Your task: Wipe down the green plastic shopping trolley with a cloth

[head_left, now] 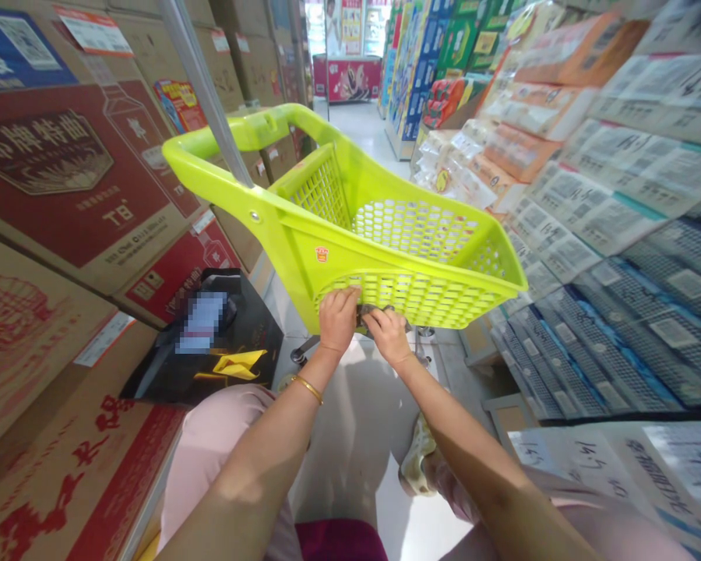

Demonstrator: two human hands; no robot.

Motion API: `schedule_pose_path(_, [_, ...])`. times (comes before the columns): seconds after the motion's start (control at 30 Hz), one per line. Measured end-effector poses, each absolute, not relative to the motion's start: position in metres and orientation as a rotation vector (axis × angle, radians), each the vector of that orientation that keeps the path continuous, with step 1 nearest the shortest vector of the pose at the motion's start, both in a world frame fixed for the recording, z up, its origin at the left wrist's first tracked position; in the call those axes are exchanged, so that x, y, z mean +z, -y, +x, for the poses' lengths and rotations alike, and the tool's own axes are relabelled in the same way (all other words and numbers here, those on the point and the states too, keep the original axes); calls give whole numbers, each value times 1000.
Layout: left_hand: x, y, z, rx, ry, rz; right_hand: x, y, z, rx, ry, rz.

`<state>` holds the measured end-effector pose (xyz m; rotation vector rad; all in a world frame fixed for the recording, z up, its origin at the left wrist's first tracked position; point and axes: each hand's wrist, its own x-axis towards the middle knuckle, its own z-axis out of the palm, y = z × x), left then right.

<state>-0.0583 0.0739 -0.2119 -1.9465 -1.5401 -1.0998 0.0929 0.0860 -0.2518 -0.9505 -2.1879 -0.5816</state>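
Note:
A lime-green plastic shopping cart stands in front of me, its lattice-sided basket pointing right. My left hand is against the lower lattice of the near side, fingers bent and pressed together. Close beside it, my right hand has its fingers curled over a dark grey, cloth-like piece under the basket's lower edge. Part of this piece shows between both hands; its exact kind is unclear. The palms and whatever lies behind the fingers are hidden. A small orange sticker is on the cart's side.
Stacked cartons line the left side, with a black bag and a blurred phone-like screen by them. Packaged goods fill the right. A metal pole crosses the cart handle. Farther down the aisle stands a person.

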Motion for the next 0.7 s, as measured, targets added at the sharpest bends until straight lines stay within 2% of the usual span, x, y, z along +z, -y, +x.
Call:
schedule_pose_path(0.1, [-212,-74,-58,-1102,1541,-1937,-239,-88,97,-670,2094,-908])
schedule_pose_path(0.23, [-213,-74,-57,-1088,1564,-1937,-197,-98,99,-736,1857,-951])
schedule_pose_path(0.4, [-213,-73,-56,-1111,1568,-1920,-156,-110,94,-651,1700,-994])
schedule_pose_path(0.53, [-212,-74,-56,-1122,1571,-1935,-163,-110,87,-577,1750,-1061])
schedule_pose_path(0.7, [-213,-75,-57,-1099,1648,-1960,-200,-101,82,-648,1846,-1001])
